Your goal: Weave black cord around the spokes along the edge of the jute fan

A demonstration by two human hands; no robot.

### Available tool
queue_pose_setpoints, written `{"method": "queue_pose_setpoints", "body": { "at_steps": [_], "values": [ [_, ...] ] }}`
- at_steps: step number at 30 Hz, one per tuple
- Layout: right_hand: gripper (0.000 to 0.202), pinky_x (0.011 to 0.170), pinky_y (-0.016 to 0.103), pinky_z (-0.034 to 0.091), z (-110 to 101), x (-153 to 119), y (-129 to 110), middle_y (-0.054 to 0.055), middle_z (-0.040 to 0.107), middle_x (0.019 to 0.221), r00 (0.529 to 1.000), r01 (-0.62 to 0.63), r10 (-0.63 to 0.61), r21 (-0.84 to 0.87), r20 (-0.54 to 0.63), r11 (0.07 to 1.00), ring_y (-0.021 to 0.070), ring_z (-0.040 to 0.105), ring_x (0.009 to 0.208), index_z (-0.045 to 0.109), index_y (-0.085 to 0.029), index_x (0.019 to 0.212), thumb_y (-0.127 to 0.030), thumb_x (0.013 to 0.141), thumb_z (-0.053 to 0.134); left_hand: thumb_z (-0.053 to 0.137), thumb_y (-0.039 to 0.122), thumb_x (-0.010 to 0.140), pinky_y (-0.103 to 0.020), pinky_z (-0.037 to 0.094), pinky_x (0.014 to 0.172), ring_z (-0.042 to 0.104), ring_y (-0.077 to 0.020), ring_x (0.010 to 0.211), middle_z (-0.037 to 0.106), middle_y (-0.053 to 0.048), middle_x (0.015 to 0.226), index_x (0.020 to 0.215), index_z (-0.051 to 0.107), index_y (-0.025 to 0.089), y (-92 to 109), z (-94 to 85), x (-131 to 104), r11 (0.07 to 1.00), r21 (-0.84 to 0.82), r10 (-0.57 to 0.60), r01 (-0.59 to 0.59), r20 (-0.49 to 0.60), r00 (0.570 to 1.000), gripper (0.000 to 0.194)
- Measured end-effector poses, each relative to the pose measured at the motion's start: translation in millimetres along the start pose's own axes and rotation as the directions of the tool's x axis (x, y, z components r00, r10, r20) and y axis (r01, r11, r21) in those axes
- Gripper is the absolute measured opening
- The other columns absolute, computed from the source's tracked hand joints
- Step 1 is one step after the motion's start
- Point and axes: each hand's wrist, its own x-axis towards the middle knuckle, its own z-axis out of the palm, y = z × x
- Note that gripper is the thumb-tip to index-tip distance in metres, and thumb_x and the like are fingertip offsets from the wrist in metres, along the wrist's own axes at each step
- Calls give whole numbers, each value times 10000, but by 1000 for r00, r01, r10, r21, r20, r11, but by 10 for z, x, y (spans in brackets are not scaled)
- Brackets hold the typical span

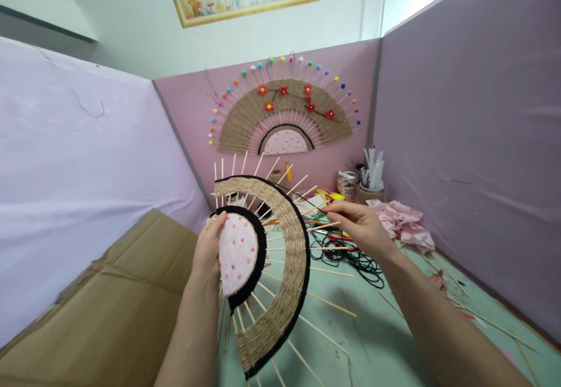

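My left hand (208,245) grips a half-round woven fan (293,229) by its flat inner edge, thumb on the dotted cloth centre (239,249). Thin wooden sticks fan out from the black-bordered centre through a band of tan twine, which has a black outer edge. To the right, my right hand (357,223) pinches a black cord (302,196) near the stick tips. That cord stretches from the fan's upper outer edge to my fingers. Loose black cord (362,258) lies tangled on the table below the right hand.
A finished-looking fan (245,115) with pom-poms and red flowers hangs on the pink back panel. Crumpled dotted cloth (403,223), a pot of white sticks (372,176) and loose sticks lie rightward on the green table (394,340). Cardboard (127,293) leans at left.
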Motion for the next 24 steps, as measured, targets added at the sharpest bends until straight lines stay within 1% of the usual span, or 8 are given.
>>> {"method": "queue_pose_setpoints", "body": {
  "at_steps": [3, 7, 10, 13, 15, 20, 24],
  "values": [
    [173, 769, 311, 483, 3, 1, 4, 54, 695, 893, 1000, 8, -8, 6, 22, 1000, 183, 624, 831, 705, -197, 864, -316, 779, 615, 740, 293, 616, -218, 487, 578, 611, -105, 559, 648, 34, 689, 825, 597, 172, -15, -14, 10, 999, -48, 17, -15, 53, 998, 281],
    [187, 740, 306, 478, -13, 1, 51, 60, 692, 895, 998, 2, -1, -10, 69, 1000, 186, 617, 828, 705, -201, 898, -318, 786, 612, 742, 290, 611, -217, 479, 580, 600, -100, 549, 637, 44, 671, 806, 589, 171, -7, -8, 2, 999, -47, 27, -25, 42, 999, 275],
    [195, 728, 297, 466, -22, -2, 80, 55, 679, 895, 988, 40, -35, -25, 147, 999, 177, 606, 820, 704, -211, 925, -315, 803, 594, 748, 297, 597, -216, 476, 582, 599, -99, 553, 635, 49, 669, 809, 589, 174, -10, -4, -3, 999, -43, 34, -32, 41, 999, 291],
    [207, 726, 296, 456, -16, -8, 85, 52, 658, 880, 969, 79, -72, -19, 238, 997, 169, 593, 812, 701, -217, 953, -313, 827, 568, 732, 317, 618, -215, 472, 590, 599, -97, 560, 645, 47, 700, 841, 595, 185, -32, -11, -2, 999, -26, 33, -31, 66, 997, 294],
    [207, 714, 290, 450, -5, -12, 78, 51, 647, 862, 958, 84, -78, -12, 277, 996, 163, 585, 796, 701, -217, 958, -308, 834, 562, 723, 329, 628, -214, 470, 596, 598, -95, 564, 647, 49, 713, 857, 598, 189, -47, -17, 1, 999, -16, 41, -39, 76, 996, 295],
    [215, 669, 271, 432, 7, -13, 57, 43, 623, 821, 948, 95, -86, -15, 307, 995, 144, 561, 741, 697, -211, 970, -305, 844, 549, 732, 315, 622, -217, 474, 606, 610, -105, 598, 640, 44, 712, 840, 597, 181, -44, -13, -8, 999, -34, 45, -43, 73, 996, 289],
    [230, 652, 266, 427, -33, -8, 45, 49, 619, 825, 949, 74, -59, -38, 311, 997, 148, 553, 739, 694, -205, 972, -329, 842, 550, 735, 301, 618, -234, 485, 611, 606, -112, 589, 636, 43, 699, 808, 590, 179, 2, 20, -55, 998, -43, 53, -51, 48, 997, 268]
  ]
}}
